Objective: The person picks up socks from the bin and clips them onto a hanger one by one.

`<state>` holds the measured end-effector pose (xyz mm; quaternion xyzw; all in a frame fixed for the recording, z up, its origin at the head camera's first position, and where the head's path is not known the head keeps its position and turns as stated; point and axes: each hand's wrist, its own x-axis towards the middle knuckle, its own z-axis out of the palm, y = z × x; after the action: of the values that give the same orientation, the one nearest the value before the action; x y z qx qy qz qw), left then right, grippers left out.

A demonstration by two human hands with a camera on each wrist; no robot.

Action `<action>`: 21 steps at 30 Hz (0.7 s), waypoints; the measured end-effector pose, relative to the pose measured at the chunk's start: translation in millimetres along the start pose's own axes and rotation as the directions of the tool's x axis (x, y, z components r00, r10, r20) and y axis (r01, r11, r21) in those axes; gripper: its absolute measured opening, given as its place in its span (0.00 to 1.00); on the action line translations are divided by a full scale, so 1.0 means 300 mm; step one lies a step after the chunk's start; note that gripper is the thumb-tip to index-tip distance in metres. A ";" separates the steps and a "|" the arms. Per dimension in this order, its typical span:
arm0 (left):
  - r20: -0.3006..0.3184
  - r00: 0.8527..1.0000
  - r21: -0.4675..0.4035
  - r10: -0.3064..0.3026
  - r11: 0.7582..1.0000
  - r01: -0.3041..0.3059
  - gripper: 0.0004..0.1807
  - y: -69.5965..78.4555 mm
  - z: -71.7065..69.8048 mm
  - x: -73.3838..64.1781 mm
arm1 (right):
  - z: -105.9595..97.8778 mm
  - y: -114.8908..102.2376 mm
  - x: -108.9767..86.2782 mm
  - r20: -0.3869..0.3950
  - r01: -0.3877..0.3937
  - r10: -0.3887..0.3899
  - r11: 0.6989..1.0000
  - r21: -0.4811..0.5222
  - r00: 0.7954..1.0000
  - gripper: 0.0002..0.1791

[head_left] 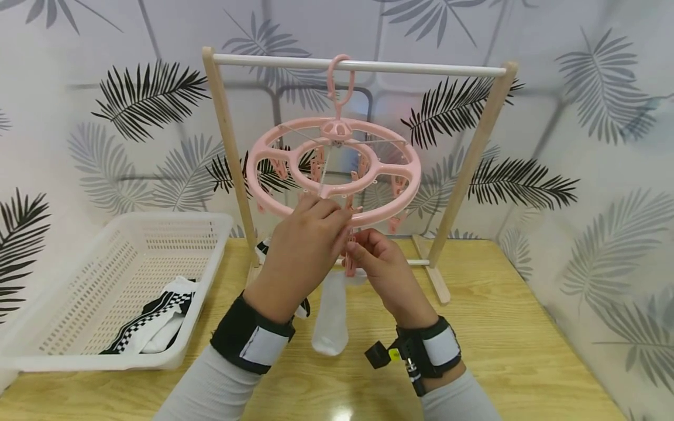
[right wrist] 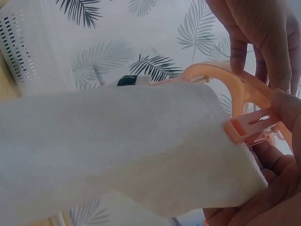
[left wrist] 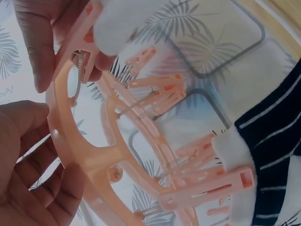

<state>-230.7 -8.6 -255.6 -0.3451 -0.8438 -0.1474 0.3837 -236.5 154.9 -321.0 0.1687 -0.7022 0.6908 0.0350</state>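
Observation:
A pink round clip hanger (head_left: 255, 166) hangs by its hook from a white rod. My left hand (head_left: 302, 245) grips the front of its ring, fingers curled over the rim. Just to the right, my right hand (head_left: 392, 278) pinches a pink clothespin (head_left: 350, 266) between thumb and fingers. In the right wrist view the clothespin's tip lies over the edge of a white sock (right wrist: 122, 127), which hangs down below the hands in the head view. A dark sock with white stripes (left wrist: 273, 136) hangs from another clip, mostly hidden behind my left hand in the head view.
The wooden frame (head_left: 476, 158) holding the rod stands on a wood-grain table (head_left: 474, 362). At the left is a white plastic basket (head_left: 210, 234) with black and white checkered socks (head_left: 158, 321) inside. Several spare clips (left wrist: 157, 89) dangle from the hanger. A leaf-patterned backdrop stands close behind.

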 end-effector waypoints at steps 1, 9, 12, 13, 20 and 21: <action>0.001 1.000 0.008 0.003 1.000 -0.003 0.12 0.000 0.000 0.000 | 0.001 0.000 0.000 0.001 0.004 -0.004 1.000 0.005 1.000 0.17; -0.028 1.000 0.036 0.014 0.999 -0.013 0.09 -0.006 -0.004 -0.008 | 0.007 0.002 0.004 0.009 0.019 -0.019 1.000 0.012 1.000 0.18; -0.043 0.999 0.026 0.007 1.000 -0.005 0.08 -0.011 -0.006 -0.014 | 0.008 0.001 0.008 0.004 0.006 -0.006 1.000 -0.006 1.000 0.17; -0.046 0.999 0.021 -0.005 1.000 0.006 0.08 -0.011 -0.008 -0.017 | 0.009 0.001 0.009 0.003 0.005 -0.005 1.000 -0.011 1.000 0.17; -0.028 0.994 -0.013 -0.107 0.994 0.107 0.08 -0.003 -0.017 -0.033 | 0.014 0.011 0.011 0.010 0.001 -0.001 1.000 -0.030 1.000 0.15; -0.024 0.993 -0.016 -0.117 0.993 0.116 0.08 -0.003 -0.018 -0.034 | 0.014 0.011 0.011 0.013 0.000 0.000 1.000 -0.031 1.000 0.15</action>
<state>-223.5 -16.7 -259.8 -0.2961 -0.8566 -0.1798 0.3824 -239.8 150.0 -323.4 0.1725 -0.7129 0.6789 0.0333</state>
